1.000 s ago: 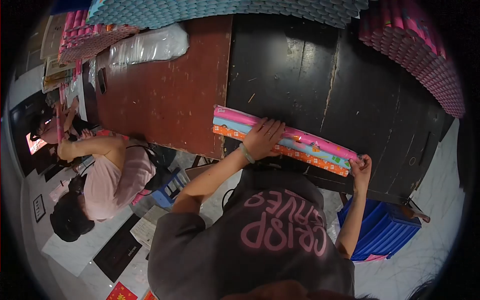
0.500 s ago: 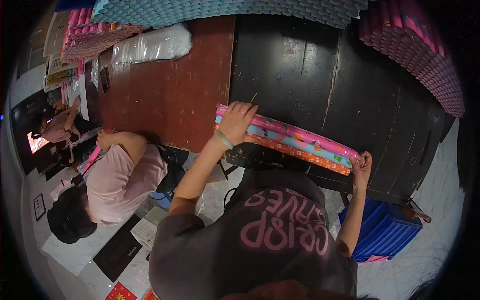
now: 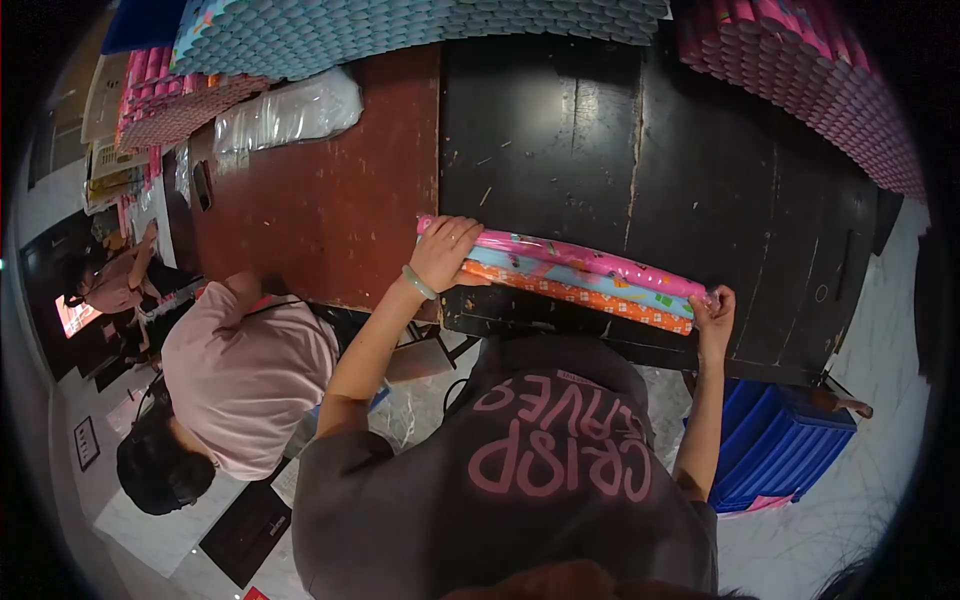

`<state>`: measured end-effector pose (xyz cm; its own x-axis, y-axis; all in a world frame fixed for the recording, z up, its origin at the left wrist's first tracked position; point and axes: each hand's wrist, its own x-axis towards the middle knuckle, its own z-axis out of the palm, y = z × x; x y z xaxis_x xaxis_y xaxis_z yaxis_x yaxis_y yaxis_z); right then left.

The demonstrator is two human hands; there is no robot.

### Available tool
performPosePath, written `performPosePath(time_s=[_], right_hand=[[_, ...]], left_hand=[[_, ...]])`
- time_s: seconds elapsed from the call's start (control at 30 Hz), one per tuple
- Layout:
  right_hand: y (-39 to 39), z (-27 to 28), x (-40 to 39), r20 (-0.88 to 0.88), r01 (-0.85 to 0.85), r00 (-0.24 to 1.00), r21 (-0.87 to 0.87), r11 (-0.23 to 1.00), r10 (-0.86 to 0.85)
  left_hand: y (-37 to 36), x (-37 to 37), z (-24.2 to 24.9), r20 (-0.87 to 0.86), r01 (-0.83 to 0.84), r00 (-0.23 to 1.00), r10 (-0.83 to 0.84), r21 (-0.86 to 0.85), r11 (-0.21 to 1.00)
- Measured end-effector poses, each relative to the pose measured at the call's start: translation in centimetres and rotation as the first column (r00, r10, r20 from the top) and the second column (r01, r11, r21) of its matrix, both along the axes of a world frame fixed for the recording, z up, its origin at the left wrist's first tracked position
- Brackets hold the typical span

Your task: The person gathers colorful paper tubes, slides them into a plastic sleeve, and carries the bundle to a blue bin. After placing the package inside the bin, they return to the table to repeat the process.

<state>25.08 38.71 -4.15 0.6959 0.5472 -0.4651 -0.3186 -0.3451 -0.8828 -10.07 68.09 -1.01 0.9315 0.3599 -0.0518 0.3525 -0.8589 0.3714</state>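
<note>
Three rolls of printed wrapping paper lie side by side at the near edge of the black table: a pink roll (image 3: pixel 600 262), a light blue roll (image 3: pixel 575 275) and an orange roll (image 3: pixel 590 300). A shiny clear film seems to cover them. My left hand (image 3: pixel 447 252), with a green bangle at its wrist, is wrapped over the bundle's left end. At the right end, my right hand (image 3: pixel 712 318) pinches the clear film by the roll ends; its fingertips are partly hidden.
Stacked blue rolls (image 3: pixel 420 40) and pink rolls (image 3: pixel 810 80) line the far side. Clear plastic sleeves (image 3: pixel 290 112) and a dark phone (image 3: pixel 203 185) lie on the brown table (image 3: pixel 330 200). A co-worker (image 3: pixel 245 370) sits at left. Blue plastic bins (image 3: pixel 785 440) stand at lower right.
The view has shifted a little, and both hands still grip the bundle's ends. The co-worker at left has leaned over, moving an arm closer to their body.
</note>
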Motion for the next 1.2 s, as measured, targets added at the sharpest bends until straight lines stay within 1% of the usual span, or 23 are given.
performPosePath(time_s=[0.03, 0.07, 0.1, 0.17, 0.23, 0.27, 0.33, 0.37, 0.43, 0.47, 0.5, 0.57, 0.6, 0.63, 0.7, 0.73, 0.8, 0.93, 0.97, 1.03, 1.07, 1.13, 1.2], right_hand=[[0.3, 0.6, 0.1, -0.039, 0.012, 0.999, -0.033, 0.999, -0.013], [-0.2, -0.1, 0.8, 0.060, -0.085, 0.994, -0.031, 0.996, 0.087], [-0.3, -0.3, 1.4, 0.071, -0.079, 0.994, -0.033, 0.996, 0.081], [-0.4, -0.4, 2.4, -0.215, 0.016, 0.976, -0.099, 0.995, -0.037], [-0.1, -0.6, 2.4, -0.191, 0.005, 0.981, -0.095, 0.995, -0.024], [0.1, -0.9, 2.4, -0.176, -0.007, 0.984, -0.056, 0.998, -0.003], [0.4, -0.9, 2.3, -0.165, -0.006, 0.986, 0.023, 1.000, 0.010], [0.3, -1.1, 2.2, -0.164, -0.004, 0.986, 0.026, 1.000, 0.008], [0.5, -1.5, 1.9, -0.133, 0.048, 0.991, 0.112, 0.993, -0.033], [0.5, -1.5, 1.8, -0.134, 0.044, 0.991, 0.119, 0.992, -0.028], [0.4, -1.2, 1.7, -0.136, 0.063, 0.990, 0.090, 0.994, -0.050], [0.3, -1.3, 1.4, -0.138, 0.084, 0.988, 0.071, 0.994, -0.073], [0.2, -1.6, 1.3, -0.137, 0.105, 0.986, 0.083, 0.991, -0.093], [0.1, -2.0, 1.3, -0.136, 0.125, 0.984, 0.093, 0.988, -0.112], [0.0, -2.5, 1.2, -0.142, 0.131, 0.983, 0.107, 0.986, -0.115], [0.0, -2.6, 1.2, -0.147, 0.136, 0.982, 0.114, 0.984, -0.118], [0.0, -2.5, 1.1, -0.163, 0.140, 0.980, 0.134, 0.981, -0.118], [0.4, -1.8, 0.9, -0.194, 0.142, 0.975, 0.176, 0.974, -0.107], [0.2, -2.1, 1.1, -0.189, 0.142, 0.976, 0.184, 0.973, -0.107], [-0.3, -2.7, 1.6, -0.149, 0.072, 0.987, 0.113, 0.991, -0.055], [-0.5, -3.0, 1.8, -0.150, 0.070, 0.987, 0.118, 0.991, -0.052], [-0.5, -3.1, 1.7, -0.078, 0.025, 0.997, 0.137, 0.990, -0.014], [-0.6, -3.4, 1.7, -0.084, 0.025, 0.996, 0.134, 0.991, -0.014]], left_hand=[[0.0, 0.0, -0.2, 0.012, 0.007, 1.000, -0.007, -0.004, 1.000], [0.0, -0.2, -0.5, 0.021, 0.012, 1.000, -0.012, 0.020, 1.000], [0.0, -0.2, -0.7, 0.031, 0.015, 0.999, -0.016, 0.046, 0.999], [0.0, -0.3, -0.8, 0.047, 0.023, 0.999, -0.025, 0.045, 0.999], [-0.1, -0.2, -0.8, 0.076, 0.044, 0.996, -0.050, 0.077, 0.996], [-0.2, -0.1, -0.8, 0.079, 0.051, 0.995, -0.057, 0.078, 0.996], [-0.3, 0.5, 0.5, 0.003, 0.016, 1.000, -0.016, 0.038, 0.999], [-0.4, 0.9, 0.7, 0.005, 0.018, 1.000, -0.018, 0.041, 0.999], [-0.9, 1.8, 0.9, -0.055, 0.002, 0.998, 0.002, 0.076, 0.997], [-1.1, 2.0, -0.2, -0.023, -0.085, 0.996, 0.086, 0.023, 0.996], [-1.0, 2.1, -0.4, -0.024, -0.088, 0.996, 0.089, 0.032, 0.996], [-0.5, 2.2, -0.5, -0.012, -0.193, 0.981, 0.195, -0.218, 0.957], [-0.2, 1.9, -0.7, 0.050, -0.183, 0.978, 0.202, -0.250, 0.951], [0.1, 1.6, -0.9, 0.051, -0.183, 0.978, 0.201, -0.244, 0.952], [0.8, 1.1, -1.4, 0.057, -0.111, 0.989, 0.139, -0.353, 0.929], [0.9, 1.0, -1.9, 0.057, -0.112, 0.988, 0.141, -0.352, 0.929], [1.1, 0.9, -2.7, 0.083, -0.112, 0.983, 0.165, -0.443, 0.889], [0.8, 0.9, -2.7, 0.134, -0.112, 0.975, 0.177, -0.390, 0.914], [0.4, 0.9, -2.4, 0.146, -0.115, 0.975, 0.169, -0.320, 0.941], [-0.5, 1.4, -1.8, 0.129, -0.139, 0.978, 0.166, -0.199, 0.970], [-1.1, 1.8, -1.6, 0.129, -0.141, 0.977, 0.168, -0.194, 0.971], [-2.4, 3.1, -1.2, 0.130, -0.182, 0.974, 0.188, -0.057, 0.982], [-3.2, 4.5, -1.9, 0.154, -0.176, 0.969, 0.195, -0.132, 0.976]])
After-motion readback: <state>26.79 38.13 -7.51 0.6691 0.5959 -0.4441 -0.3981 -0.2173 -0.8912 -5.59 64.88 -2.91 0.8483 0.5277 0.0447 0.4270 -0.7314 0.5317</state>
